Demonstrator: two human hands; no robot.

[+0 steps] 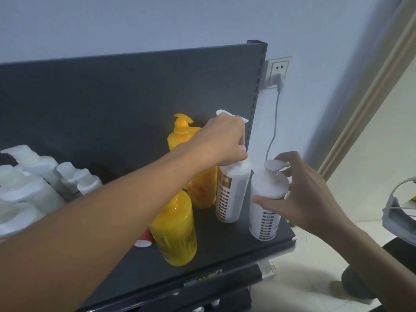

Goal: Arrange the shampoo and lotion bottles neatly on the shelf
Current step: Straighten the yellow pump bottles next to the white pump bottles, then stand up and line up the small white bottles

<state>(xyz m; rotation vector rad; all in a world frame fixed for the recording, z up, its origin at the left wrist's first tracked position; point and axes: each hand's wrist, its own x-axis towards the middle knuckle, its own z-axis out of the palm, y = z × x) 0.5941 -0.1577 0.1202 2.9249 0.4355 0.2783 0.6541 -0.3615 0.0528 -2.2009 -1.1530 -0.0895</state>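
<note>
On the dark shelf (pixel 225 248) at the right end stand two white pump bottles. My left hand (pixel 222 140) is closed over the pump top of the rear white bottle (pixel 231 194), next to the shelf's back panel. My right hand (pixel 310 188) wraps the shoulder of the front white bottle (pixel 265 210), which stands near the shelf's right front corner. Two yellow pump bottles stand left of them: one at the back (pixel 180 136) and one in front (pixel 175 228), partly under my left forearm.
Several white bottles (pixel 29 183) crowd the shelf's left end. A small red bottle with a white cap (pixel 144 240) lies beside the front yellow one. A wall socket with a plugged cable (pixel 279 75) is right of the upright. Lower shelves show below.
</note>
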